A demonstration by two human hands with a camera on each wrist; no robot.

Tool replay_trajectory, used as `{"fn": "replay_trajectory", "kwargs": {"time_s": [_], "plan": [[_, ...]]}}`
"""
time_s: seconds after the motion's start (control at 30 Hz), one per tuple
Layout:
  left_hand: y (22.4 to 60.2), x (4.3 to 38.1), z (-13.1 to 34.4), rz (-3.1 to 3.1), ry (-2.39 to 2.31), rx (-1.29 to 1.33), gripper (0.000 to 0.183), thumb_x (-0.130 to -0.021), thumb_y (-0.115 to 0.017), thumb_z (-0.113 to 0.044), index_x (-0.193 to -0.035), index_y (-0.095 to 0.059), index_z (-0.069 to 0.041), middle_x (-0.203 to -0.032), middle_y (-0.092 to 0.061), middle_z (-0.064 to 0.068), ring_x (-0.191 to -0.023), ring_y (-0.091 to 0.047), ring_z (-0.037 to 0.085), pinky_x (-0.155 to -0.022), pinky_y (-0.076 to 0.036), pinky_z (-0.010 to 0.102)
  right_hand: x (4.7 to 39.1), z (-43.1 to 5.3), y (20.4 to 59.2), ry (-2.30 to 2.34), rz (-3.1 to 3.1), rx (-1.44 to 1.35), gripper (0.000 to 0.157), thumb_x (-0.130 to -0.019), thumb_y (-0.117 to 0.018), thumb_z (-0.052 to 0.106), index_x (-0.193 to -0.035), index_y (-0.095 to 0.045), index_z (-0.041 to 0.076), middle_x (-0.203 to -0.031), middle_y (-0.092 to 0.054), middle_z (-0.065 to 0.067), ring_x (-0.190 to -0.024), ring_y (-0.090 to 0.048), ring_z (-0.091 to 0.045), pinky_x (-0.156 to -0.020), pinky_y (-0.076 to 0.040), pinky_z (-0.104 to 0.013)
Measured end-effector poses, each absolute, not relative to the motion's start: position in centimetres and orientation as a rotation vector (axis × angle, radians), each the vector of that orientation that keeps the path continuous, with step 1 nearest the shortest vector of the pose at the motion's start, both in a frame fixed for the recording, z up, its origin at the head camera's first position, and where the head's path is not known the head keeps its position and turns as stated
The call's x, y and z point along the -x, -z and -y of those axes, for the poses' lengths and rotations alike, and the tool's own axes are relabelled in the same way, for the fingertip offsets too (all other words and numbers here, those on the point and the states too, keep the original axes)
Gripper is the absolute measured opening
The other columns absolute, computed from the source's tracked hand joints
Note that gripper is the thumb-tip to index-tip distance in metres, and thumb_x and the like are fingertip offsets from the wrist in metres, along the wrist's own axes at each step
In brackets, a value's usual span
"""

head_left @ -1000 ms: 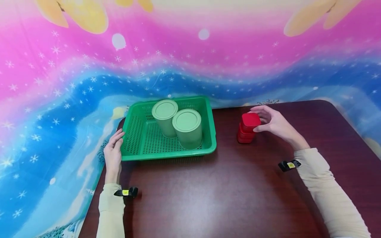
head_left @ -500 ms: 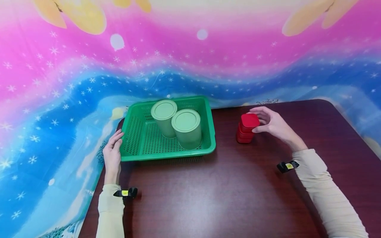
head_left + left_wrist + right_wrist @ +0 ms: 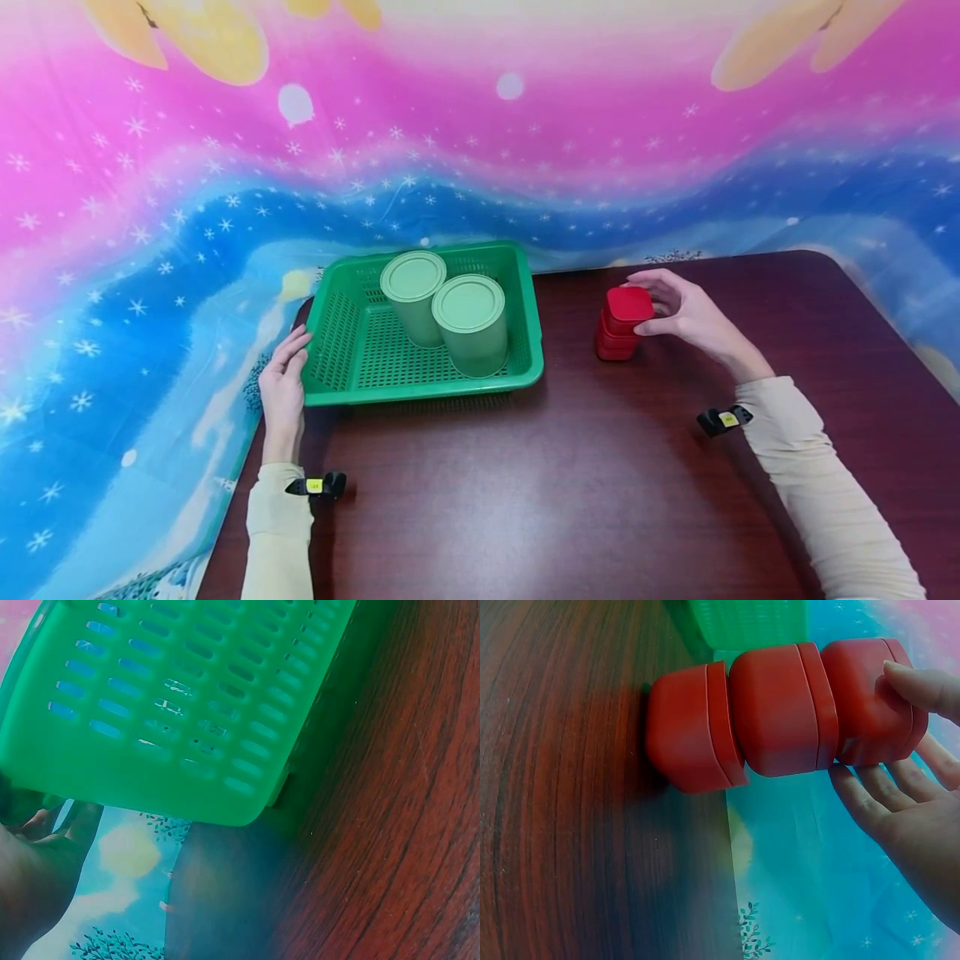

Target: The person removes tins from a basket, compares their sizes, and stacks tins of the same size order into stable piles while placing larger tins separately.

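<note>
- A backdrop (image 3: 450,150) in pink and blue, printed with snowflakes, is hung behind everything.
- A dark reddish-brown table (image 3: 540,483) is spread below it.
- A green slatted basket (image 3: 420,394) is set at the table's far left; its place is unchanged from a second earlier.
- Two pale green cans, one farther (image 3: 413,283) and one nearer (image 3: 474,333), are stood upright inside it, the farther partly hidden by the nearer.
- The right hand (image 3: 693,321) is placed around the top red container (image 3: 870,697), which is pinched between thumb and fingers, as it was a second earlier.
- The left hand (image 3: 283,392) is kept at the basket's left rim, fingertips touching; they are mostly hidden in the wrist view, so whether they are curled around it cannot be told.
- Three lidded red containers (image 3: 618,337) are stacked upright on the table, right of the basket and apart from it; no lift is seen since the earlier frame.
</note>
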State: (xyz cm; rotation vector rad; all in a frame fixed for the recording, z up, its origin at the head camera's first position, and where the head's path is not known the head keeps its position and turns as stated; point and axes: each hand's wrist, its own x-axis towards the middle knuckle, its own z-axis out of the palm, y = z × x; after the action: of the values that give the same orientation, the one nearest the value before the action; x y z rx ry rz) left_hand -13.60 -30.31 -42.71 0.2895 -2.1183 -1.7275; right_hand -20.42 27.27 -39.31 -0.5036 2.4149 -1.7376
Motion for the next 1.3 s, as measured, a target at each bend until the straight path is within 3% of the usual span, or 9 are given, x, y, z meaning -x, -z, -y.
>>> {"fn": "replay_trajectory", "kwargs": {"time_s": [0.37,0.53,0.9,1.13,1.3], "plan": [[42.8,13.6,30.4,2.127,1.711,-0.284,0.035,-0.110,-0.050,-0.013,-0.138,-0.065,0.003,-0.154,-0.053,0.004,-0.149,-0.036,0.013,-0.114,-0.033,0.036,20.5,-27.2,39.9,1.804,-2.375,0.518,0.069,-0.083,-0.080,-0.011,-0.145,-0.053,0.004,-0.137,-0.062,-0.002,-0.118,-0.061,-0.011,-0.091,-0.053,-0.022],[42.8,13.6,30.4,2.129,1.708,-0.286,0.035,-0.110,-0.050,-0.013,-0.138,-0.065,0.003,-0.154,-0.053,0.004,-0.149,-0.036,0.013,-0.114,-0.033,0.036,20.5,-27.2,39.9,1.806,-2.371,0.513,0.069,-0.083,-0.079,-0.011,-0.145,-0.052,0.004,-0.139,-0.061,-0.007,-0.119,-0.061,-0.012,-0.092,-0.052,-0.022],[42.8,13.5,30.5,2.121,1.714,-0.281,0.035,-0.110,-0.050,-0.013,-0.138,-0.065,0.003,-0.154,-0.053,0.005,-0.149,-0.036,0.014,-0.115,-0.032,0.036,20.5,-27.2,39.5,1.719,-2.381,0.505,0.077,-0.085,-0.082,-0.003,-0.151,-0.045,0.010,-0.152,-0.050,-0.012,-0.132,-0.051,-0.012,-0.101,-0.042,-0.016],[42.8,13.6,30.3,2.127,1.706,-0.272,0.036,-0.111,-0.050,-0.013,-0.139,-0.064,0.004,-0.155,-0.052,0.007,-0.149,-0.036,0.015,-0.114,-0.033,0.035,20.5,-27.1,38.4,1.709,-2.396,0.496,0.081,-0.088,-0.081,0.001,-0.157,-0.040,0.009,-0.157,-0.043,-0.005,-0.148,-0.037,-0.026,-0.106,-0.037,-0.014],[42.7,13.6,30.3,2.128,1.703,-0.273,0.036,-0.110,-0.050,-0.014,-0.138,-0.064,0.003,-0.155,-0.052,0.008,-0.149,-0.036,0.015,-0.113,-0.033,0.033,20.5,-26.7,37.6,1.732,-2.435,0.527,0.082,-0.089,-0.079,0.000,-0.158,-0.036,0.007,-0.160,-0.038,-0.011,-0.153,-0.029,-0.032,-0.111,-0.033,-0.016]]}}
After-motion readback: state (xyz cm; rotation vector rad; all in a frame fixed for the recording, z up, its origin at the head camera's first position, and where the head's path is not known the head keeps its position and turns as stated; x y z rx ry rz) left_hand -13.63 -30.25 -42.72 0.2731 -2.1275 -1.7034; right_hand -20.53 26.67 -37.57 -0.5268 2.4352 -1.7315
